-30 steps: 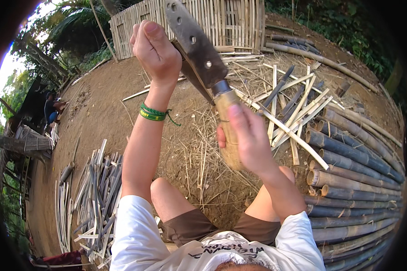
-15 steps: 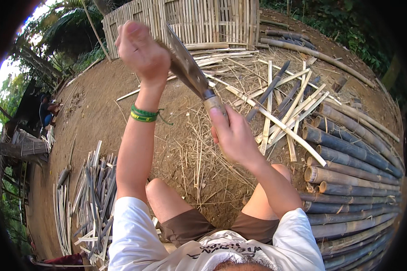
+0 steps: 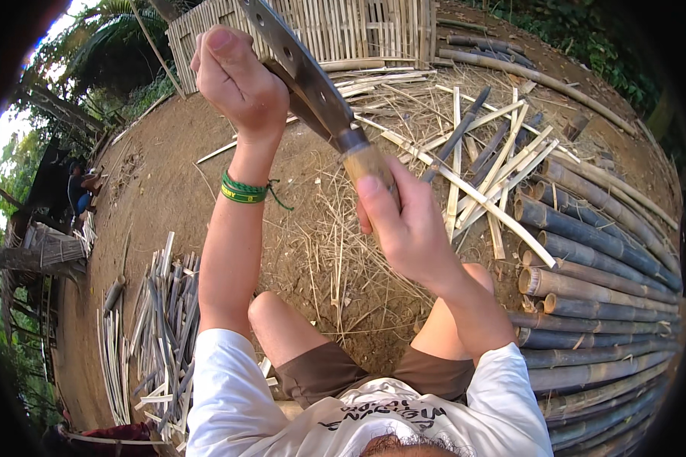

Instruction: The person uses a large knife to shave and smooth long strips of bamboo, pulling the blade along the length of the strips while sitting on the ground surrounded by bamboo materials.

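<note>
My right hand [image 3: 405, 221] is wrapped round the wooden handle of a machete [image 3: 305, 72]. Its broad steel blade has round holes and points up and to the left. My left hand [image 3: 244, 80], with a green band at the wrist, is closed into a fist just left of the blade. From that fist a dark strip that looks like bamboo [image 3: 301, 107] runs down behind the blade, which hides much of it. Whether blade and strip touch, I cannot tell.
Split bamboo strips [image 3: 503, 160] lie crossed ahead on the right. Dark bamboo poles [image 3: 587, 308] are stacked to my right. A heap of slats [image 3: 164, 327] lies to my left. Ahead stands a bamboo slat panel [image 3: 312, 34]. A person [image 3: 80, 190] is far left.
The machete's blade has turned its flat face more toward me and appears larger. My right hand has shifted slightly to the right. The left fist stays at nearly the same place.
</note>
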Demonstrator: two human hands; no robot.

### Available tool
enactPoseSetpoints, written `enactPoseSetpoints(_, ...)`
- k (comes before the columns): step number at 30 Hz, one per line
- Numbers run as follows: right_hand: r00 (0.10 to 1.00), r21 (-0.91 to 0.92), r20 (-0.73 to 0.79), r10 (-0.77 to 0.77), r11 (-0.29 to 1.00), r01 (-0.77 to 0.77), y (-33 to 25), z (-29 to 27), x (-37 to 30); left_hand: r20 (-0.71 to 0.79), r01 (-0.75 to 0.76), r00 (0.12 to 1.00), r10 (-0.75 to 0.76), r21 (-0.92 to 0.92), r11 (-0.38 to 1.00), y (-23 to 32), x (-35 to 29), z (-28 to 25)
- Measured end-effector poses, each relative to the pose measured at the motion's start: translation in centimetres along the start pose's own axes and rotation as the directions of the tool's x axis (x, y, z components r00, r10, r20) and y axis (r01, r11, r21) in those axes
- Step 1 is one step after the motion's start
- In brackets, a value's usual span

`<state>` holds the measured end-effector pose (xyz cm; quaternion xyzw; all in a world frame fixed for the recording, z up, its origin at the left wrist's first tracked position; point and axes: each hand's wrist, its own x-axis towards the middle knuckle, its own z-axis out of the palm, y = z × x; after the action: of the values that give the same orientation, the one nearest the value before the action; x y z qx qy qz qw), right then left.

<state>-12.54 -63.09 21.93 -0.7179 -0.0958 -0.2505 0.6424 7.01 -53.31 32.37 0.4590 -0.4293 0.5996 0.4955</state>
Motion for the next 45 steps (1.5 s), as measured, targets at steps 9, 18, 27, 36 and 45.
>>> enactPoseSetpoints(9, 0.999, 0.101, -0.052, -0.007, 0.995, 0.013, -0.6, 0.3, -0.1, 0.015, -0.004, 1.000, 0.004, 0.025, 1.000, 0.0, -0.4, -0.3)
enactPoseSetpoints(18, 0.991, -0.046, -0.037, 0.132, 0.990, -0.133, 1.6, 0.1, 0.2, 0.018, -0.031, 0.999, 0.031, -0.006, 0.999, -1.1, -0.3, -1.3)
enactPoseSetpoints(27, 0.997, 0.098, -0.017, 0.069, 0.993, -0.067, 0.7, 1.5, -0.5, -0.024, 0.010, 1.000, -0.010, 0.035, 0.999, -0.3, 0.1, -1.6)
enactPoseSetpoints(36, 1.000, -0.013, 0.006, -0.030, 0.999, 0.031, 1.0, 2.9, -0.4, -0.023, 0.030, 0.999, -0.029, 0.014, 0.999, -0.3, -0.1, -2.0)
enactPoseSetpoints(45, 1.000, -0.034, 0.005, -0.008, 0.999, 0.008, 1.2, 2.8, -1.3, -0.057, 0.038, 0.998, -0.034, 0.057, 0.998, -0.5, -0.4, -3.4)
